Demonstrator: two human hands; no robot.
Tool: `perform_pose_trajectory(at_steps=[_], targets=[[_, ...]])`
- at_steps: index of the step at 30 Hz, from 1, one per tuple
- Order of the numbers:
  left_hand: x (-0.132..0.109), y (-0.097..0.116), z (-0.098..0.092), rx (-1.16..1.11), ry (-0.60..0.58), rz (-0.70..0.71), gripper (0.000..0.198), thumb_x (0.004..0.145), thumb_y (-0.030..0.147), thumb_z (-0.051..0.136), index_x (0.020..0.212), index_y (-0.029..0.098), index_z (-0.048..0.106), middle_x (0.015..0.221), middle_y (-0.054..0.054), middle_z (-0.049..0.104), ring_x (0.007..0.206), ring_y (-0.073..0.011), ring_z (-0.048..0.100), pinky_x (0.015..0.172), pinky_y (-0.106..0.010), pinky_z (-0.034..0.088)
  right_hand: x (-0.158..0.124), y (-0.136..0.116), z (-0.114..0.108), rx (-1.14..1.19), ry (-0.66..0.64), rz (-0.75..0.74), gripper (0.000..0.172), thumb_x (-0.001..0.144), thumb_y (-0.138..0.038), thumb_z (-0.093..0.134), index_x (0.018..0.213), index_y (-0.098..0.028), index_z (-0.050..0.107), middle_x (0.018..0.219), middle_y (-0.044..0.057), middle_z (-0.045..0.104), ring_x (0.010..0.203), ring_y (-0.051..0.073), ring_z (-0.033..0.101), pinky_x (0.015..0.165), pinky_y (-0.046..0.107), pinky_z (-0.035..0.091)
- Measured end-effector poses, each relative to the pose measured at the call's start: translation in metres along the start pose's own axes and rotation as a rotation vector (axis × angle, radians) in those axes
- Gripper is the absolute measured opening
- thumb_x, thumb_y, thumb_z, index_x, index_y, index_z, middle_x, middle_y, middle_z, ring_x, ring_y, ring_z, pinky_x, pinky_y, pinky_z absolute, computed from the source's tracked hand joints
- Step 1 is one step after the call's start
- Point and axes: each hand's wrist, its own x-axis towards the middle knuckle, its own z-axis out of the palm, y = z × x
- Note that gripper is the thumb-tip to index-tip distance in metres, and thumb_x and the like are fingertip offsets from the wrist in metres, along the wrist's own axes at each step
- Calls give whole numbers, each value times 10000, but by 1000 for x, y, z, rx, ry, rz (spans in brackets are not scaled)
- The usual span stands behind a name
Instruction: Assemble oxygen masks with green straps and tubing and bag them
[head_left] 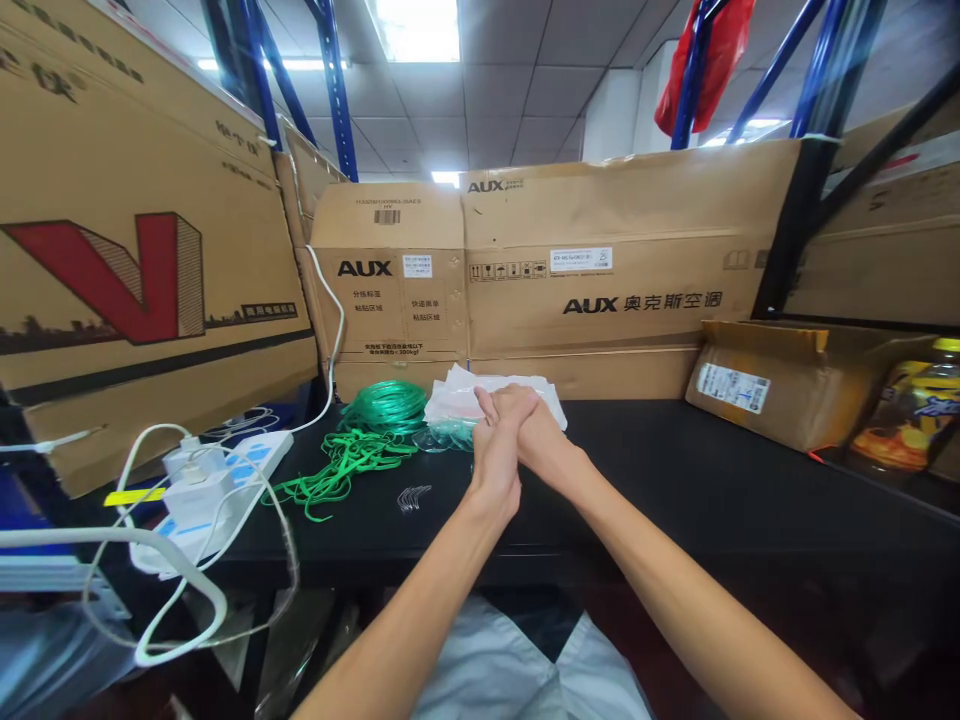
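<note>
Fingers [511, 402] clasped (above table [712, 485]) before crosswise bag pile [456, 398]

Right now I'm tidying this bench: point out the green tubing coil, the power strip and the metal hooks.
green tubing coil [386, 403]: head view, its loops.
power strip [262, 452]: head view, far bare end.
metal hooks [412, 497]: head view, middle of the bunch.

Two hands centre frame: left hand [496, 462], right hand [535, 424]. Two AUX cartons: small AUX carton [390, 290], wide AUX carton [630, 300]. One red-V carton [150, 180] upper left. One labelled box [780, 385] right. One power strip [251, 460], one green tube coil [386, 405], one green cord bundle [337, 472], one clear-bag pile [456, 398], one bottle [911, 415], one red bag [709, 60] at top.
</note>
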Motion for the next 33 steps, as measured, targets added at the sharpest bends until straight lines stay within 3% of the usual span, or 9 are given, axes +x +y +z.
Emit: perform_pose_trajectory(at_steps=[3, 6, 8, 11, 14, 18, 22, 27, 33], targets=[[22, 11, -20, 116, -8, 26, 284, 843, 345, 717, 1016, 122, 687, 1100, -136, 744, 1051, -225, 716, 962, -341, 539, -18, -14, -5, -25, -16, 4, 336, 1021, -177, 454, 1305, -142, 630, 1303, 201, 654, 1304, 350, 533, 1092, 579, 414], [38, 36, -56, 295, 1, 69, 384, 864, 392, 681, 1154, 140, 676, 1222, -136, 722, 1023, -203, 717, 919, -317, 543, -43, -32, -9, 18, -47, -3, 418, 1031, -198, 431, 1433, -169, 543, 1579, 164, 440, 1488, 294, 355, 1177, 494, 376], [41, 60, -86, 456, -26, 77, 436, 824, 431, 729, 1159, 153, 703, 1189, -118, 744, 937, -207, 727, 887, -324, 544, -58, -40, -9, 90, -91, 91, 420, 1054, -285, 427, 1449, -203, 546, 1572, 138, 462, 1468, 280, 406, 1176, 465, 395], [33, 93, -131, 712, -115, 20, 341, 683, 435, 851, 868, 155, 793, 873, -90, 792, 781, -254, 711, 809, -347, 528, -74, -44, -3, 114, -115, 213, 448, 1042, -392, 472, 1421, -182, 588, 1386, 174, 631, 1285, 327, 602, 1071, 498, 500], [23, 103, -158, 1240, -252, 61, 273, 766, 481, 771, 869, 232, 813, 941, -50, 793, 941, -269, 690, 852, -321, 480, -84, -40, 9, 111, -129, 224, 412, 1016, -350, 542, 1376, -169, 630, 1267, 167, 686, 1157, 324, 674, 1003, 486, 549], [22, 86, -167, 1599, -387, -10, 292, 805, 477, 713, 989, 263, 786, 991, -31, 764, 958, -237, 679, 809, -289, 471, -94, -29, 26, 143, -135, 207, 376, 1012, -277, 550, 1375, -216, 629, 1335, 132, 637, 1218, 279, 636, 1046, 428, 530], [30, 71, -168, 1639, -417, -91, 223, 795, 391, 713, 962, 248, 748, 943, -15, 750, 877, -199, 680, 736, -260, 465, -98, -22, 35, 223, -129, 231, 367, 1022, -299, 527, 1376, -277, 623, 1367, 96, 607, 1260, 262, 595, 1084, 435, 492], [37, 71, -173, 1678, -428, -158, 153, 801, 351, 693, 893, 234, 730, 828, 6, 735, 766, -169, 667, 664, -247, 452, -95, -21, 32, 306, -177, 257, 390, 1021, -291, 530, 1404, -332, 587, 1367, 60, 600, 1213, 235, 620, 1043, 401, 507], [38, 69, -170, 1702, -466, -99, 136, 841, 298, 614, 822, 253, 741, 748, 19, 721, 697, -151, 654, 618, -241, 430, -98, -17, 31, 358, -180, 290, 417, 999, -332, 577, 1415, -359, 569, 1372, 40, 593, 1213, 227, 626, 1060, 384, 488]])
